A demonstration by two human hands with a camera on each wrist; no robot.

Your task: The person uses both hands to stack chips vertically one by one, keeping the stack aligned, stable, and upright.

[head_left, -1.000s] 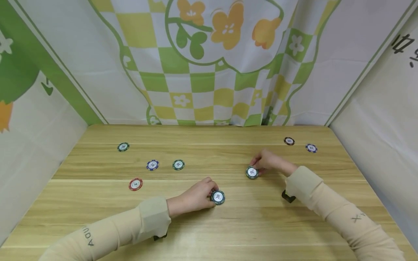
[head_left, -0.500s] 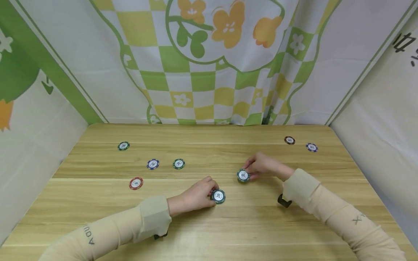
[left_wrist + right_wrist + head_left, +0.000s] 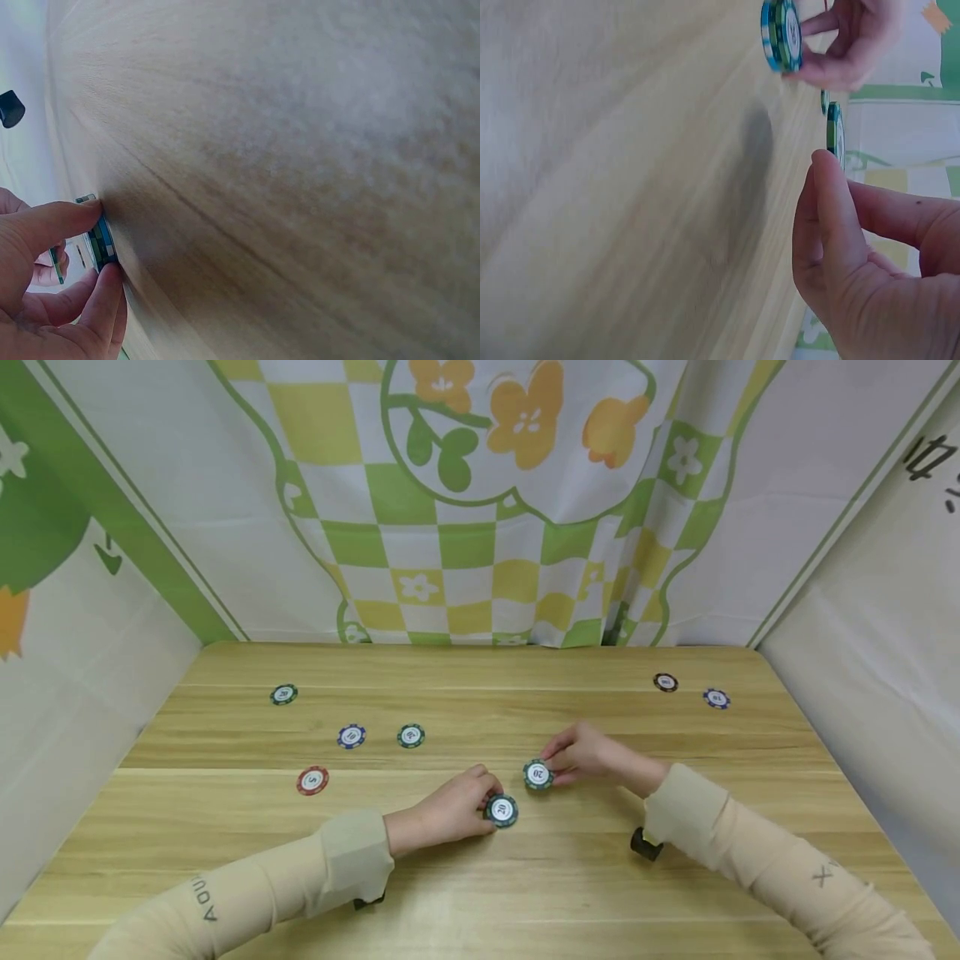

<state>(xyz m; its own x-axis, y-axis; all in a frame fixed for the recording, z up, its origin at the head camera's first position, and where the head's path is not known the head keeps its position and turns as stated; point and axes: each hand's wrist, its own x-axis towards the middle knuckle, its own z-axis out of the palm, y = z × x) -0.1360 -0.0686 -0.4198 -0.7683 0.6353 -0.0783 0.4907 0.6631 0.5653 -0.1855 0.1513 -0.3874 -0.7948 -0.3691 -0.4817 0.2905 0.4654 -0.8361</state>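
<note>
At a wood-grain table (image 3: 525, 893), a person's left hand (image 3: 457, 806) is gripping a short stack of poker chips (image 3: 501, 811) topped by a green 20, on or just above the tabletop, while the right hand (image 3: 588, 753) is pinching a green 20 poker chip (image 3: 538, 774) by its edge, above the wood and near the stack but not touching it. To the left, two other green 20s (image 3: 411, 735), a blue 10 (image 3: 351, 736) and a red 5 (image 3: 312, 780) are lying flat; at far right, a black 100 (image 3: 665, 682) is lying near another blue chip (image 3: 716, 698).
</note>
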